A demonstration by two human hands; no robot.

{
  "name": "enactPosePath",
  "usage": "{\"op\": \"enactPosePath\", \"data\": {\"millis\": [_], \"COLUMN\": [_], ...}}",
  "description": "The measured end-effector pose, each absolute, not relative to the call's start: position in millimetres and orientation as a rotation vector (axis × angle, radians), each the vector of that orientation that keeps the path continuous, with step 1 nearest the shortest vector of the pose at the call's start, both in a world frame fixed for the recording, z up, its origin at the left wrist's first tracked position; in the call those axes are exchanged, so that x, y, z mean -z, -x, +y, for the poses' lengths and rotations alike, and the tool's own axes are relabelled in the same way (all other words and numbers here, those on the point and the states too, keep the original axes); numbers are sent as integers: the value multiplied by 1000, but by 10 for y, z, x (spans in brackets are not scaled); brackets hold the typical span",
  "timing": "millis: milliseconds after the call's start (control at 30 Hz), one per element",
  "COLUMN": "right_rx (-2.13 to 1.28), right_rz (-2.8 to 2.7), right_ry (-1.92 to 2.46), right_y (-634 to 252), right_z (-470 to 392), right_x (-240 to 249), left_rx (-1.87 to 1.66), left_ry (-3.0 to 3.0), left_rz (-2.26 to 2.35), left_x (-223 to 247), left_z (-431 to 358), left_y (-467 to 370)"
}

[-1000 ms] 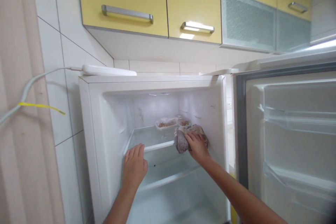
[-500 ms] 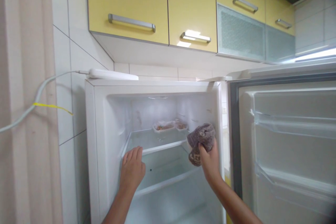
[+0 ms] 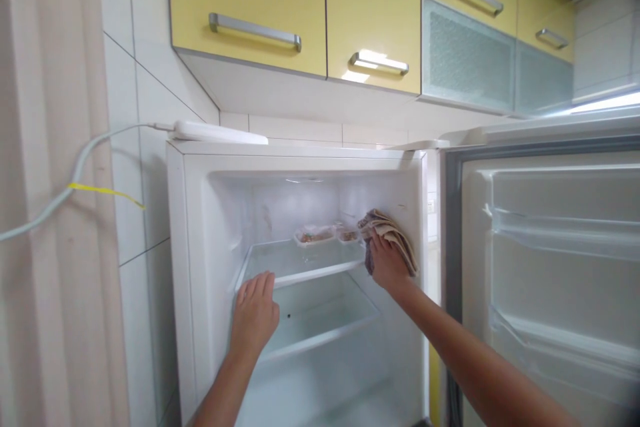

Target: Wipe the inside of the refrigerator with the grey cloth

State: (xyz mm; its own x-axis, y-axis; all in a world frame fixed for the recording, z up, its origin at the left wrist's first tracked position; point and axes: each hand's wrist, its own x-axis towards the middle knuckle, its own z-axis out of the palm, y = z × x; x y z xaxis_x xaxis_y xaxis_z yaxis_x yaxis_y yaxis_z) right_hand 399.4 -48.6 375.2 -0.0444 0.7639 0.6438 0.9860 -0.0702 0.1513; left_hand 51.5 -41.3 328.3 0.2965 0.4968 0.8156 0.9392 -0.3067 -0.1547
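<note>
The right hand grips a bunched-up cloth, brown and tan and soft-looking, and presses it on the fridge's inner wall, right of the middle of the frame. The left hand lies open and flat at the glass shelf edge, lower middle.

The right hand is pressing a brown cloth against the open fridge's right inner wall, while the left hand is resting on the glass shelf.
</note>
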Motion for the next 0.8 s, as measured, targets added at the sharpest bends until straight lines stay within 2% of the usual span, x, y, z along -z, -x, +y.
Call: {"op": "enactPosePath", "data": {"millis": [267, 567, 800], "right_rx": [1065, 1258, 1312], "right_rz": [-1894, -1912, -2032], "right_ry": [1801, 1703, 1679], "right_y": [-4002, -4092, -4103], "right_z": [-148, 543, 1066], "right_x": [-4188, -4985, -4802], "left_rx": [880, 890, 906], "left_ry": [1895, 1858, 1839], "left_rz": [-1267, -1284, -1254], "left_x": [-3264, -3238, -3216], "left_z": [-408, -420, -389], "left_y": [-533, -563, -557]}}
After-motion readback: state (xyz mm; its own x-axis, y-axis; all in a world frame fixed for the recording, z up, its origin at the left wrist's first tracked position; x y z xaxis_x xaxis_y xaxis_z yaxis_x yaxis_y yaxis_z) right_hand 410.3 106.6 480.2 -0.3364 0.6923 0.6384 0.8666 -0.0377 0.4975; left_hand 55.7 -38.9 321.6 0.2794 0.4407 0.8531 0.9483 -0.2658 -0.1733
